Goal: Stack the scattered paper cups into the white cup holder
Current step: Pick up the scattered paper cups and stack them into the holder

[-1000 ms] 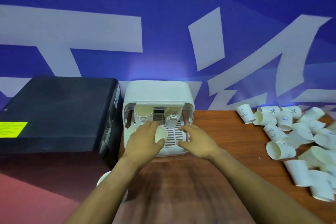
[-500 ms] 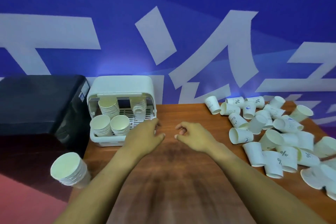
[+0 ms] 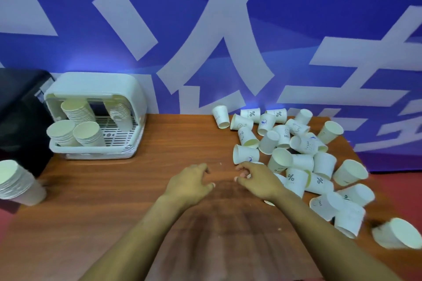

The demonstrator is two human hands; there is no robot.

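The white cup holder [image 3: 96, 116] sits at about ten o'clock on the wooden table [image 3: 141, 189], its hood open toward the person, up against the blue wall [image 3: 296, 7] with its large white shapes. Inside it are four stacks of paper cups: two at the front, mouths up [image 3: 62, 130] [image 3: 88, 131], and two behind them, one tall [image 3: 76, 109] and one hanging tilted under the hood [image 3: 121, 113]. The scattered paper cups [image 3: 296, 157] lie in a loose heap at two to four o'clock, most on their sides, some printed with a percent sign, several touching or overlapping. One cup [image 3: 245, 154] lies on its side just beyond the right hand [image 3: 260, 179]. That hand hovers at the near edge of the heap with fingers loosely curled, its grip relaxed and holding nothing. The left hand [image 3: 190, 181] is just beside it near the table's middle, palm down, fingers slack, its grip likewise holding nothing; the two hands are near each other but apart. At nine o'clock, off the table's left edge, stands another stack of cups [image 3: 16, 180], tilted. A black box [image 3: 20, 116] sits to the left of the holder, touching or just beside it. At four o'clock a single cup [image 3: 398, 232] lies on its side near the table's right edge, blurred.
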